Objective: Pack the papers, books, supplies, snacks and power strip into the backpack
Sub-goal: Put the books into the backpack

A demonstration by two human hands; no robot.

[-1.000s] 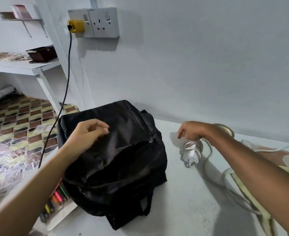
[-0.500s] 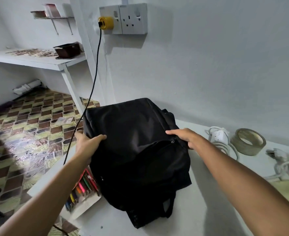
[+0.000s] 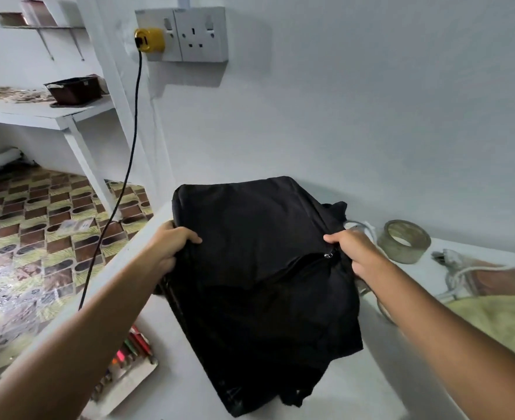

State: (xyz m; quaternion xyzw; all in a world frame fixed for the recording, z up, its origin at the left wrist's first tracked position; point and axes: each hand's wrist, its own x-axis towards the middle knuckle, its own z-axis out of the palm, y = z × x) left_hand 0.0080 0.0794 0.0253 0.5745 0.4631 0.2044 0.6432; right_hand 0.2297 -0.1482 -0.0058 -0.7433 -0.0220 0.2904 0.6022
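Note:
A black backpack [image 3: 259, 268] lies on the white table [image 3: 186, 386], its zip line running across the middle. My left hand [image 3: 168, 247] grips the bag's left edge, thumb on top. My right hand [image 3: 353, 253] holds the right edge beside the metal zip pull [image 3: 329, 254]. A white power strip with its cord [image 3: 359, 226] peeks out behind my right hand. A box of coloured pencils [image 3: 128, 359] sits at the table's left edge under my left forearm.
A tape roll [image 3: 404, 241] stands right of the bag, with a white cable and plug [image 3: 453, 262] and yellow-green papers [image 3: 498, 322] beyond. A black cord [image 3: 128, 165] hangs from the yellow plug [image 3: 148, 40] in the wall socket. Patterned floor lies left.
My right hand left the items at the right and came onto the bag's right edge. My left hand slid from the bag's top to grip its left edge. The view shifted left.

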